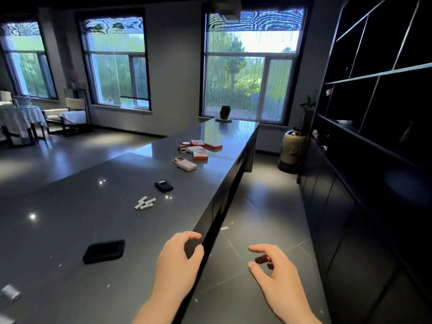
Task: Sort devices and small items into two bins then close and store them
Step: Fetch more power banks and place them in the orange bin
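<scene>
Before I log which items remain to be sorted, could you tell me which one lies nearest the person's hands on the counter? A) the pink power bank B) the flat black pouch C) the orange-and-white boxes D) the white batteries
B: the flat black pouch lies just left of the left hand, while the white batteries and the rest sit farther along the counter.

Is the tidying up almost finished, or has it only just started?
Only just started. Nothing looks sorted: the white batteries, black pouch, pink power bank and orange boxes all lie loose on the counter. No bins show. The left hand and right hand hold nothing.
</scene>
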{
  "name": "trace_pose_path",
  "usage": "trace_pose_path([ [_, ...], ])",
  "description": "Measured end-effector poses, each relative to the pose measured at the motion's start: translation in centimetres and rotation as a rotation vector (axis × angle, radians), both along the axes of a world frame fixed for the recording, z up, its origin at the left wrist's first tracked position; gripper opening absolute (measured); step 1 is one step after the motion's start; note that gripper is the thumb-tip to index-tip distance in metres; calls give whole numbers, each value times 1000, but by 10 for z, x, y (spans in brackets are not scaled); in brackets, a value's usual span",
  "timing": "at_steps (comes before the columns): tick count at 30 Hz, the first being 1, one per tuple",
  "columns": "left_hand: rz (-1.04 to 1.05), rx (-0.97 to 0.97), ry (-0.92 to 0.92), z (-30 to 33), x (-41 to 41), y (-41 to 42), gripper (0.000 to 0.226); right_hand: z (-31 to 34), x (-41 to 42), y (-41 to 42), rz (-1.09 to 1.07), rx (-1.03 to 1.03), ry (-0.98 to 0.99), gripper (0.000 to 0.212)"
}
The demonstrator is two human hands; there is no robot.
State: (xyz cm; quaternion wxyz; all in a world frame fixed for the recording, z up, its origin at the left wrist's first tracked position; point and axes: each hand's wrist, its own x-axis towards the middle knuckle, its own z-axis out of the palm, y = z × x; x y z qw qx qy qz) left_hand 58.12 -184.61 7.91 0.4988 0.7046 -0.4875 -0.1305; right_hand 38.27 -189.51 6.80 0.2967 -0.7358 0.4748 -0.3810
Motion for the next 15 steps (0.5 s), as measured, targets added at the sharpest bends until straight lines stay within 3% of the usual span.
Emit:
trace_pose_path([
  [6,3,-37,-5,18,38,-132,19,9,33,-124,-62,-16,-49,37],
  [15,18,64,-32,-9,66,-282,19,-24,62,-285,-96,85,-132,42],
])
